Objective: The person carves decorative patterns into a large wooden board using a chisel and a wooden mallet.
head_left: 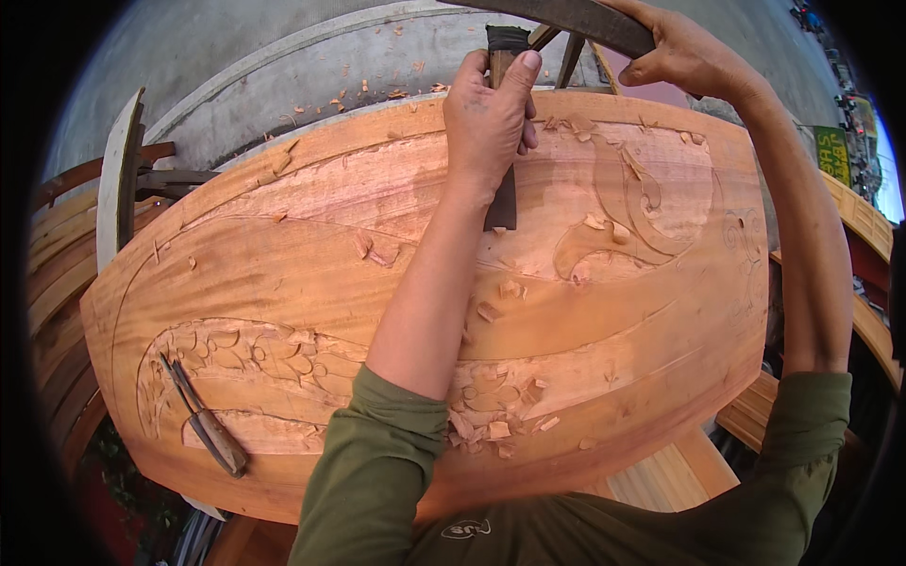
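Observation:
A large wooden panel [283, 255] with carved scrolls and leaf shapes lies in front of me. My left hand [491, 118] is closed around the handle of a wide flat chisel, its thumb up along the wood. The chisel's dark blade [501, 209] points toward me, its edge at the panel's surface; a black wrapping [508, 38] covers the handle's top. Up and to the right, my right hand [687, 55] grips a dark, slightly curved bar [585, 21], raised close to the chisel's top. The bar's far end is cut off by the picture's upper edge.
Two narrow chisels [215, 436] lie at the panel's lower left. Loose wood chips [498, 430] are scattered over the panel, thickest near me. Stacked curved boards [66, 283] stand left, beside an upright pale plank [117, 189]. Concrete ground [283, 75] lies beyond.

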`<action>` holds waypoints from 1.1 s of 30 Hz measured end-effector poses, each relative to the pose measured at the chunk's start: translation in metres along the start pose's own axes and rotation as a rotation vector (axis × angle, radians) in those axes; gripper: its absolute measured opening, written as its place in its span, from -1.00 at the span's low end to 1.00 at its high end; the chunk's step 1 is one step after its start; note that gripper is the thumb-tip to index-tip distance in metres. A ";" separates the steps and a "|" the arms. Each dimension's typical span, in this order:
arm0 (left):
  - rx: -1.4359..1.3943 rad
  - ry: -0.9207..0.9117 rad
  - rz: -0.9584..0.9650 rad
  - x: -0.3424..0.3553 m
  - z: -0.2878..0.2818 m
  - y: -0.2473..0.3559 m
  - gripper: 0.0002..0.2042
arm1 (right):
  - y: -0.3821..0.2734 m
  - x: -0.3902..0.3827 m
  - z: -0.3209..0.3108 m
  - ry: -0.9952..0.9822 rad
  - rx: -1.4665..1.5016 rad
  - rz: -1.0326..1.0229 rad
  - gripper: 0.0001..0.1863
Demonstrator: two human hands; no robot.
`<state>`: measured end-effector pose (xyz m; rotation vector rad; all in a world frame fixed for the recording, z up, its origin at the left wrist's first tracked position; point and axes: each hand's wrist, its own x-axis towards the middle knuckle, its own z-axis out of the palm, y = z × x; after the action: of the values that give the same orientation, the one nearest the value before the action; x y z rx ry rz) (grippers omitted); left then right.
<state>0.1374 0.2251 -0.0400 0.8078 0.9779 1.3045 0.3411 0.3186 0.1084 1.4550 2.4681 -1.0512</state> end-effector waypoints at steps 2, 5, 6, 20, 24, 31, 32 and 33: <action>-0.061 -0.068 -0.007 0.000 0.014 0.000 -0.58 | 0.002 -0.026 -0.056 -0.295 0.590 0.021 0.06; 0.005 -0.018 0.000 0.002 0.003 -0.001 -0.58 | -0.020 -0.010 0.000 0.538 0.485 0.312 0.04; 0.015 -0.026 -0.006 0.001 0.003 0.000 -0.58 | -0.029 -0.011 0.001 0.542 0.485 0.311 0.04; 0.017 -0.034 -0.098 -0.002 0.000 -0.006 -0.57 | -0.014 0.005 0.001 -0.027 -0.087 0.129 0.07; 0.012 -0.053 -0.077 -0.003 0.006 -0.005 -0.57 | 0.017 0.001 0.019 0.169 0.154 -0.076 0.04; -0.170 -0.077 -0.187 0.003 -0.004 0.007 -0.56 | 0.011 -0.019 0.040 0.228 -0.085 -0.044 -0.06; -0.170 -0.077 -0.186 0.005 -0.006 0.006 -0.56 | 0.011 -0.021 0.035 0.325 -0.030 -0.002 -0.03; -0.158 0.001 -0.089 0.007 -0.008 0.005 -0.57 | 0.011 -0.022 0.031 0.373 0.000 0.019 -0.02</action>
<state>0.1279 0.2321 -0.0398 0.6357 0.8895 1.2877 0.3534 0.2872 0.0876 1.8152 2.6842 -0.8383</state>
